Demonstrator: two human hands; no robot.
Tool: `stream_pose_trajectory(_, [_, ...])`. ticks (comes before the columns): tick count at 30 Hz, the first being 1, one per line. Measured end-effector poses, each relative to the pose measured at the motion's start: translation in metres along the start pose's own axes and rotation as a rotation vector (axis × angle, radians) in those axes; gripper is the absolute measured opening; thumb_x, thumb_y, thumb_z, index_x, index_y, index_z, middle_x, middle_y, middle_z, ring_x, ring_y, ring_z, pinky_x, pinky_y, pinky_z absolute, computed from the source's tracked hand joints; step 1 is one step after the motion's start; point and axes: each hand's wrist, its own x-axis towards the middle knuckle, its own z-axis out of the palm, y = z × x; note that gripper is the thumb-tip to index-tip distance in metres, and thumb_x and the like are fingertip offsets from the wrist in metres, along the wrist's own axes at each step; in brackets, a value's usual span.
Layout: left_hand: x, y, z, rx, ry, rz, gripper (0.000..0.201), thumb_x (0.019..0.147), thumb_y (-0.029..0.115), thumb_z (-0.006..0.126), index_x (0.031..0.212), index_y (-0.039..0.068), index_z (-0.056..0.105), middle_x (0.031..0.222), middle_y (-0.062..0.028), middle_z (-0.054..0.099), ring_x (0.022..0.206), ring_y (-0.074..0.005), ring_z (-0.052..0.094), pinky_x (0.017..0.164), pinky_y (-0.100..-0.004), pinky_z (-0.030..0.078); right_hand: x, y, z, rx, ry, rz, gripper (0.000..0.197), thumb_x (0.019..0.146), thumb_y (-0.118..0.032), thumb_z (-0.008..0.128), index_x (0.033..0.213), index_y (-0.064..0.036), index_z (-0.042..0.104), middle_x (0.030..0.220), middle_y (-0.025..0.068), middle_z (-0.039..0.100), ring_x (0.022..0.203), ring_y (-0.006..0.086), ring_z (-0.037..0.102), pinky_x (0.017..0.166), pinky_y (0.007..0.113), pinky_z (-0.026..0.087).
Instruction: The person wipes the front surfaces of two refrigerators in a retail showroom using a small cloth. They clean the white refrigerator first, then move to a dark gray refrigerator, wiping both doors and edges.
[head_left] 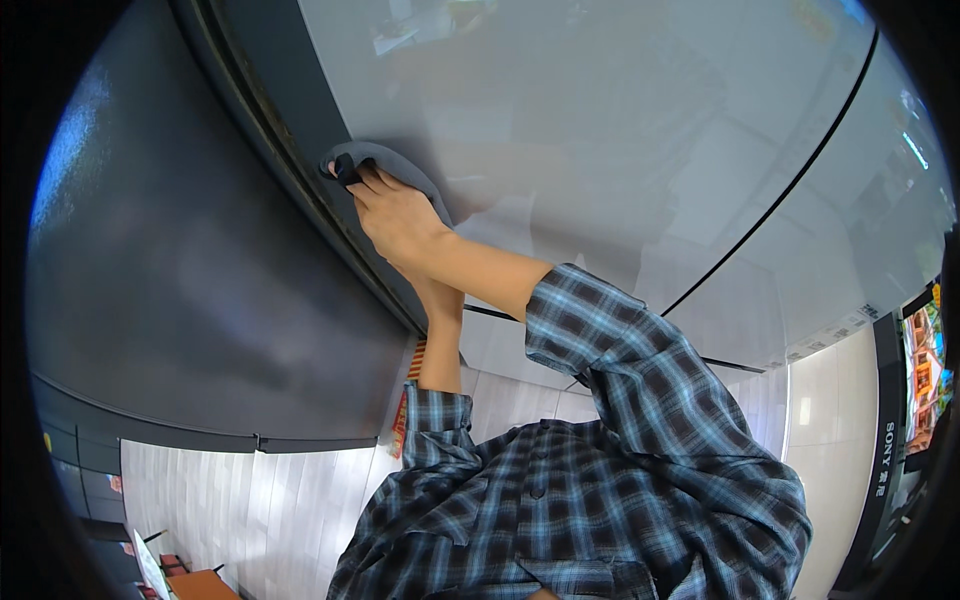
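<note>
A grey cloth (415,178) lies bunched against the side edge of a glossy light-grey refrigerator front (560,150). Bent fingers of my right hand (402,222) grip it, next to a small black part that I cannot make out. My left hand (428,288) is close under the right one, and only its wrist side shows clearly. The right hand and the cloth hide its fingers. A small pinkish tip peeks out at the cloth's left end; whose finger it is, if one, I cannot tell.
A large dark panel (220,270) stands at the left, close beside my hands. Pale plank flooring (240,500) shows below it. At the right are a black-framed screen (925,370) and a dark seam (780,200) across the glossy front. An orange-brown object (203,585) sits at lower left.
</note>
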Motion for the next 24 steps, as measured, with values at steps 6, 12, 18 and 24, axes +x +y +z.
stream_pose_trajectory(6, [-0.005,-0.020,-0.004,0.080,-0.056,-0.030,0.060,0.088,0.022,0.061,0.132,0.001,0.027,0.125,-0.0140,0.038,0.119,-0.0215,0.040,0.099,-0.0350,0.034,-0.014,0.000,0.022,-0.057,-0.086,-0.029,0.050,0.072,-0.018,0.063,0.115,0.0074,0.058,0.143,0.0100,0.035,0.130,0.0241,0.034,0.110,0.035,0.022])
stream_pose_trajectory(12, [-0.019,-0.046,-0.001,0.075,-0.043,-0.099,0.054,0.086,0.020,0.062,0.130,-0.002,0.037,0.124,-0.0121,0.049,0.113,-0.0205,0.048,0.094,-0.0315,0.038,-0.031,0.001,0.028,-0.146,-0.124,-0.037,0.035,0.082,-0.020,0.052,0.111,-0.0051,0.065,0.134,0.0019,0.047,0.128,0.0217,0.036,0.111,0.032,0.021])
stream_pose_trajectory(18, [-0.034,-0.051,0.001,-0.126,-0.154,-0.317,0.048,0.094,0.019,0.050,0.134,0.003,0.027,0.128,-0.0104,0.042,0.114,-0.0184,0.046,0.095,-0.0322,0.038,-0.041,0.003,0.033,-0.068,-0.167,0.006,0.085,0.071,-0.026,0.069,0.142,0.0009,0.029,0.139,0.0068,0.041,0.128,0.0204,0.037,0.111,0.034,0.021])
stream_pose_trajectory(24, [-0.038,-0.046,0.016,-0.147,-0.063,-0.314,0.060,0.097,0.020,0.047,0.143,0.008,0.010,0.137,-0.0108,0.033,0.121,-0.0198,0.041,0.100,-0.0329,0.036,-0.051,0.006,0.038,-0.071,-0.156,0.020,0.086,0.076,-0.029,0.065,0.145,-0.0025,0.020,0.132,0.0066,0.047,0.125,0.0182,0.040,0.108,0.033,0.023])
